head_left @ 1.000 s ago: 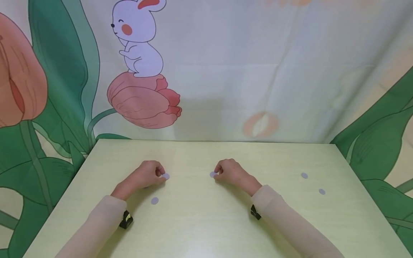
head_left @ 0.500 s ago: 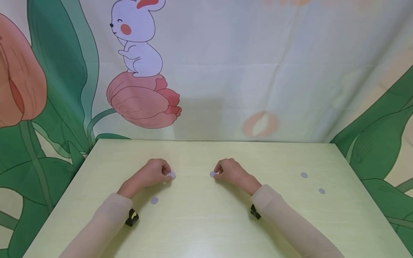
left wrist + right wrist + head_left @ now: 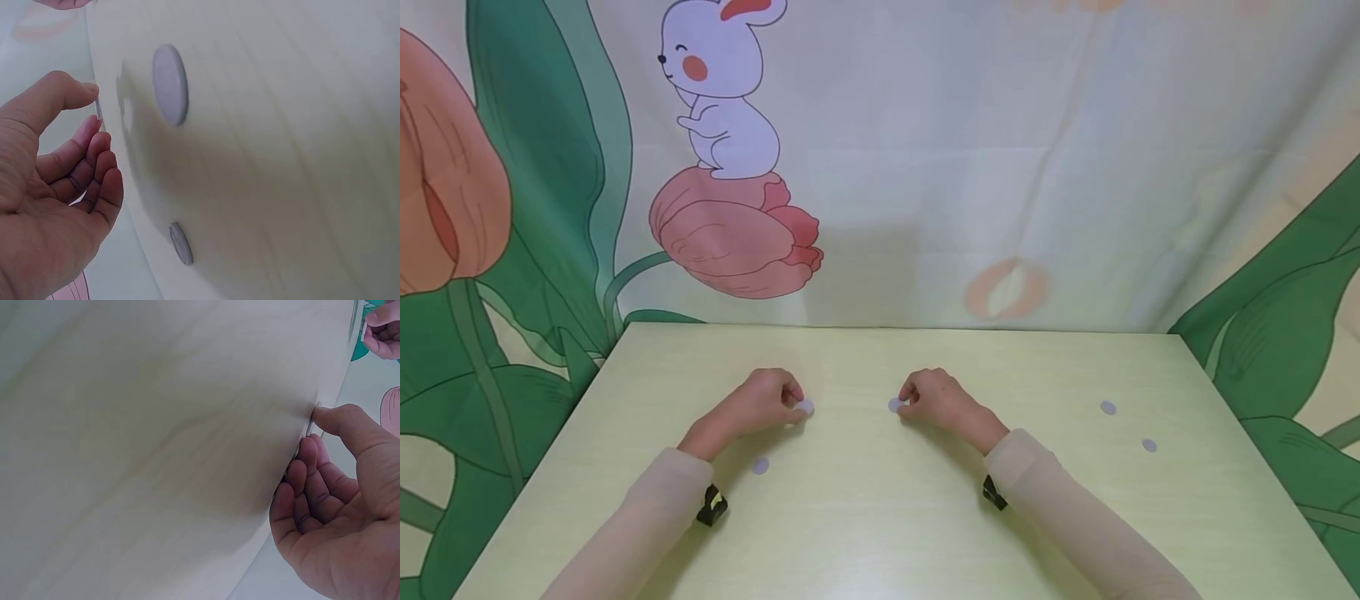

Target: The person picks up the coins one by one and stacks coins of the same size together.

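My left hand (image 3: 751, 410) pinches a small round grey disc (image 3: 806, 407) between thumb and fingertips, left of the table's middle. In the left wrist view that disc (image 3: 97, 107) appears edge-on, its shadow falling apart from it on the tabletop. Across from it, my right hand (image 3: 946, 404) pinches a similar disc (image 3: 895, 406) close over the table, the two discs facing each other across a gap. Another grey disc (image 3: 761, 466) lies flat below my left hand. The left wrist view also shows a second loose disc (image 3: 181, 244), hidden behind the left hand in the head view.
Two more grey discs, a farther one (image 3: 1108, 407) and a nearer one (image 3: 1149, 445), lie on the right side of the pale wooden table (image 3: 880, 525). Behind the table's back edge hangs a curtain (image 3: 925, 167) printed with a rabbit and tulips.
My left hand has slid to the right with its disc, narrowing the gap to the other hand. The right hand and the loose discs stay where they were.
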`<state>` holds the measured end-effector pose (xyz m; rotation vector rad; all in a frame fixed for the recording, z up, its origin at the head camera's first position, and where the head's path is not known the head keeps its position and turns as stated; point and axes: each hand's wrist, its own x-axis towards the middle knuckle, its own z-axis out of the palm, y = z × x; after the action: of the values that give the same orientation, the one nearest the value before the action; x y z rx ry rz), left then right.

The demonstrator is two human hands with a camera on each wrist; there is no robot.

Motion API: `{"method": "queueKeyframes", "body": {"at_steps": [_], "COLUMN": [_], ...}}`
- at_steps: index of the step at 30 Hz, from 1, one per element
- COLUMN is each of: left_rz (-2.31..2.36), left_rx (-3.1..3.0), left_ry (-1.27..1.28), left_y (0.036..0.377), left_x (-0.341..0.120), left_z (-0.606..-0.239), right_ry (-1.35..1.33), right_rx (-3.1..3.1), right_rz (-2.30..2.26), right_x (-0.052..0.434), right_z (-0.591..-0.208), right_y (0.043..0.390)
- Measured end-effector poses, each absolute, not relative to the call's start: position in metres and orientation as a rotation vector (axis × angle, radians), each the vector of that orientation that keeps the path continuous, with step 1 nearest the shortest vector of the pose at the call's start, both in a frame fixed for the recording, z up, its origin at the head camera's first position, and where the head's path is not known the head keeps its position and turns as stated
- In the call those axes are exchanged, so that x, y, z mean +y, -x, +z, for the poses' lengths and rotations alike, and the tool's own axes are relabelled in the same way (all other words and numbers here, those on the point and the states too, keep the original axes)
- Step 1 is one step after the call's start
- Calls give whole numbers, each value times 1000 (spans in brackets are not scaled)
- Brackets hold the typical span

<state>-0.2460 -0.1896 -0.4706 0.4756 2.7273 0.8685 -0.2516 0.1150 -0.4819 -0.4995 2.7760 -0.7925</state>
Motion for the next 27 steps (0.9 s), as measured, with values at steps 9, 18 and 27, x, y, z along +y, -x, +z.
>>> {"method": "queueKeyframes", "body": {"at_steps": [9, 18, 27], "left_rz": [865, 888, 863], "left_rx": [2722, 2700, 2716], "left_ry": [-507, -495, -519], "left_y": [248, 248, 246], "left_x": [-184, -178, -172], "left_z": [-471, -471, -468], "right_ry": [506, 494, 497], "right_rx": [2769, 2772, 2777], "right_rz": [-803, -792, -796], "right_x": [115, 115, 115], "right_z": [-480, -479, -481], "right_y": [250, 250, 251]}}
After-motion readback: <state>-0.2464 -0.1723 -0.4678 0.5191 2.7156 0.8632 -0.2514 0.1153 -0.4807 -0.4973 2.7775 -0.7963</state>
